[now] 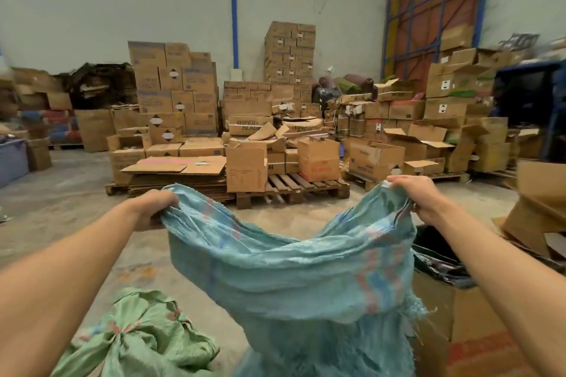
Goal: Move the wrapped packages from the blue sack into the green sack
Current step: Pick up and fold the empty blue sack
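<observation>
A: Green sack lies crumpled on the floor at the lower left. And the hands?

B: Left hand and right hand each grip the blue sack by its rim, stretched wide. Woven, limp, probably light. Packages: none visible.

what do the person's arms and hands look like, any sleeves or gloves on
Both forearms are bare all the way to the frame edge, with no sleeve showing. The left hand and right hand wear no gloves. No watch, ring or wristband is visible on either one.
</observation>
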`<state>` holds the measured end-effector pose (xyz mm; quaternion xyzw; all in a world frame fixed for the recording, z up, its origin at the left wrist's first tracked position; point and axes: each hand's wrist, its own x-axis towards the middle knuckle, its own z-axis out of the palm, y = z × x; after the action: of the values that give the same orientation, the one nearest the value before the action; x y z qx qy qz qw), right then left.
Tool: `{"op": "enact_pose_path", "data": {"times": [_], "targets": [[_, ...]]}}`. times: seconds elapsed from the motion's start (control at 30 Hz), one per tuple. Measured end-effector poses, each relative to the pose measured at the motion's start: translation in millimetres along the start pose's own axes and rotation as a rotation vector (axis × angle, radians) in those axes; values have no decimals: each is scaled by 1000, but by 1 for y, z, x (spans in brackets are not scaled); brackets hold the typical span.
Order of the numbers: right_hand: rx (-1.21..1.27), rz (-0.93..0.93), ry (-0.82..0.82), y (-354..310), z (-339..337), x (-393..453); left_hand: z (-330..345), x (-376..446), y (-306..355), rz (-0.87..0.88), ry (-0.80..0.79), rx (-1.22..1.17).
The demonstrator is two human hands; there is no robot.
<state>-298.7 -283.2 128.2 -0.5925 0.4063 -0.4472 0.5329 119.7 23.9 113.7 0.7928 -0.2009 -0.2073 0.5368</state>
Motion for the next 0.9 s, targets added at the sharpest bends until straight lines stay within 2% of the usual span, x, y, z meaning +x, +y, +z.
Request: {"op": "enact_pose_path", "data": {"times": [0.07, 0.13, 0.17, 0.23, 0.3, 0.43, 0.5, 0.57, 0.63, 0.7, 0.83, 0.9], "targets": [[175, -43, 63, -6, -3, -1, 0, 1, 10, 55, 63, -200], [367, -55, 163, -7, -15, 7, -7, 10, 11, 139, 284, -311], [319, -116, 218, -7, -24, 7, -11, 10, 11, 176, 405, -319], [-48, -286, 234, -9, -43, 3, -19, 12, 9, 167, 510, -363], [-446, -398, 93, -11, -56, -7, -28, 16, 10, 143, 496, -400], [-663, -396, -268, -19, -59, -13, -38, 20, 26, 42, 394, -641], [-895, -367, -460, -24, -53, -16, -45, 25, 35, -20, 353, -795], [-1084, -422, -562, -26, -49, -15, -52, 34, 42, -13, 298, -874], [-1230, -542, -553, -25, -43, -12, -48, 21, 56, 19, 260, -945], [-1381, -688, -453, -25, -38, -10, -45, 15, 66, 27, 221, -978], [-1842, -747, -233, -28, -16, -19, -36, 33, 76, 54, 397, -1077], [-1901, -805, -225, -26, -1, -28, -30, 56, 79, -11, 419, -1141]]}}
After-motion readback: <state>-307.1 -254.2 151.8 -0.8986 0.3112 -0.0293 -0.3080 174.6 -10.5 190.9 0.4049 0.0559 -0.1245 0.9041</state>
